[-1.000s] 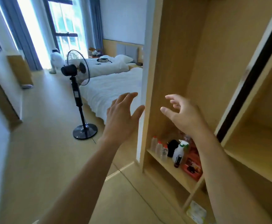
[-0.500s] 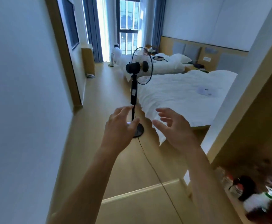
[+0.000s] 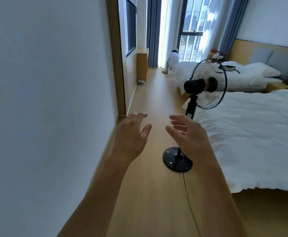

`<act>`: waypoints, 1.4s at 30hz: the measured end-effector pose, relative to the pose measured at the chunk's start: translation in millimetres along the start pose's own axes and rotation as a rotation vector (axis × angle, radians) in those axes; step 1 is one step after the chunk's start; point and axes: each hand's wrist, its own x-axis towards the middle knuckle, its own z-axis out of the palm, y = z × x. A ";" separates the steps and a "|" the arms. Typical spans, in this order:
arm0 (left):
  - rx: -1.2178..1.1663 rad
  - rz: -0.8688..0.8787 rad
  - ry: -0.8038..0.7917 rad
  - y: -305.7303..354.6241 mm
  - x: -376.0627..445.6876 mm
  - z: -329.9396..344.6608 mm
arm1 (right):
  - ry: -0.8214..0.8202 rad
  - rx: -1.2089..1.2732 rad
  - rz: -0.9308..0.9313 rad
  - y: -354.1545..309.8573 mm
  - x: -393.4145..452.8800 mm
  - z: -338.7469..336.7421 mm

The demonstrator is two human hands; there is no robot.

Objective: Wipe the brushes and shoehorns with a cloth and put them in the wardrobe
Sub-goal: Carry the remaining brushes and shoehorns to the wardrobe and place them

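Observation:
My left hand (image 3: pixel 131 134) and my right hand (image 3: pixel 189 134) are both raised in front of me over the wooden floor, fingers spread and relaxed, holding nothing. They are a hand's width apart. No brush, shoehorn, cloth or wardrobe is in view.
A black standing fan (image 3: pixel 206 84) stands just ahead right, its round base (image 3: pixel 177 159) on the floor and its cable (image 3: pixel 189 200) trailing toward me. A white bed (image 3: pixel 252 134) fills the right side, a white wall (image 3: pixel 45 100) the left. A person in white (image 3: pixel 172 60) crouches by the far window.
The view has swung left, away from the wardrobe shelves toward the room. Both hands stay raised and empty. The fan and bed now lie ahead right.

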 end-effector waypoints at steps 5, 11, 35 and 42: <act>-0.015 -0.095 0.022 -45.5 81.2 27.5 | -0.103 -0.021 -0.010 27.9 97.8 42.4; -0.043 -0.139 0.008 -115.3 187.1 70.6 | -0.155 -0.080 0.029 74.4 205.7 101.4; 0.027 0.100 -0.058 -287.9 730.6 162.7 | 0.079 -0.171 -0.013 143.8 738.0 251.4; 0.038 0.019 -0.047 -308.7 893.6 219.0 | 0.021 -0.095 -0.038 180.2 915.2 260.2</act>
